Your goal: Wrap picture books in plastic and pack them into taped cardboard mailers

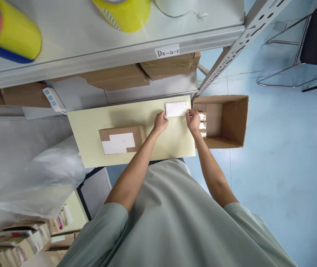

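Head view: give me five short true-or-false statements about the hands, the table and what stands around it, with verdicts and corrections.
1. The left hand is at the left end of the white packet. True.
2. The right hand is at the labelled carton. False: it is at the white packet's right end.
3. The labelled carton lies on the pale yellow table. True.
4. The open carton is at the table's left end. False: it is at the right end.
5. The shelf label reads D3-4-1. True.
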Demonstrator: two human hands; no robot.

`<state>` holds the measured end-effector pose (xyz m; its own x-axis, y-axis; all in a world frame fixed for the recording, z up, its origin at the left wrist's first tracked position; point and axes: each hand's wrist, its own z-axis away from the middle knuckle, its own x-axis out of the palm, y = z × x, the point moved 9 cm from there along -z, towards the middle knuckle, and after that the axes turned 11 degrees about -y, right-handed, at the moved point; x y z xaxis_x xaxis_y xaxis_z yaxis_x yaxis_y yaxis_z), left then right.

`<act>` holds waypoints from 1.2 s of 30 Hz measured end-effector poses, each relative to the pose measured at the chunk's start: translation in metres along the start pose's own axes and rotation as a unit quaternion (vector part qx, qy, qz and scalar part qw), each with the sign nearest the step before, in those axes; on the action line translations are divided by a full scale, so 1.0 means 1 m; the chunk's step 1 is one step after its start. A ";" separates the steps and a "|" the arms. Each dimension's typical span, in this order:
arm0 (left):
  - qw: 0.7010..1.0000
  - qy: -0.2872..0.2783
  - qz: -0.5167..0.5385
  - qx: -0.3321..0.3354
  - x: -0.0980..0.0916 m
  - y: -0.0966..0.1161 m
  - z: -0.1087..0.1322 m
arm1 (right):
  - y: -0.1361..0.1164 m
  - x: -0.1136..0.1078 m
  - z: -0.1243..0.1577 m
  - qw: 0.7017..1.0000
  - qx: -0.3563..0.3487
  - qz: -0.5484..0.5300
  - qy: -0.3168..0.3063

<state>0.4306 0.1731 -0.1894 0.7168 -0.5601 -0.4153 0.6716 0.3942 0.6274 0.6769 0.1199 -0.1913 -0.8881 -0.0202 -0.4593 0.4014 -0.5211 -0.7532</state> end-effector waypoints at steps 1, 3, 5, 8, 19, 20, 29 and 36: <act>1.000 0.003 -0.005 0.004 -0.001 0.000 0.000 | -0.001 0.000 0.000 1.000 -0.003 -0.002 0.001; 1.000 0.007 -0.004 0.015 -0.001 0.000 0.000 | -0.001 0.001 0.001 1.000 -0.008 -0.003 0.001; 1.000 0.007 0.001 0.025 0.000 -0.001 -0.001 | -0.001 0.003 0.001 1.000 -0.007 0.003 -0.003; 0.999 0.009 -0.005 0.031 0.001 -0.002 -0.003 | 0.000 0.005 0.001 1.000 -0.003 0.015 -0.005; 0.999 0.012 -0.021 0.041 0.000 0.006 -0.001 | -0.003 0.005 0.002 0.999 0.017 0.033 -0.012; 0.999 0.019 -0.019 0.043 -0.001 0.008 0.001 | -0.004 0.004 0.002 0.999 0.019 0.030 -0.009; 0.994 0.093 0.045 0.024 -0.015 0.022 0.014 | -0.010 -0.002 0.008 0.999 0.029 -0.028 0.034; 0.992 0.073 0.101 0.018 -0.015 0.025 0.014 | -0.017 -0.007 0.015 0.998 0.022 -0.030 0.049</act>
<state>0.4337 0.1810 -0.1583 0.8575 -0.3595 -0.3679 0.5060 0.4608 0.7291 0.6730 0.1166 -0.1679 -0.8834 0.0952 -0.4588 0.3353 -0.5555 -0.7609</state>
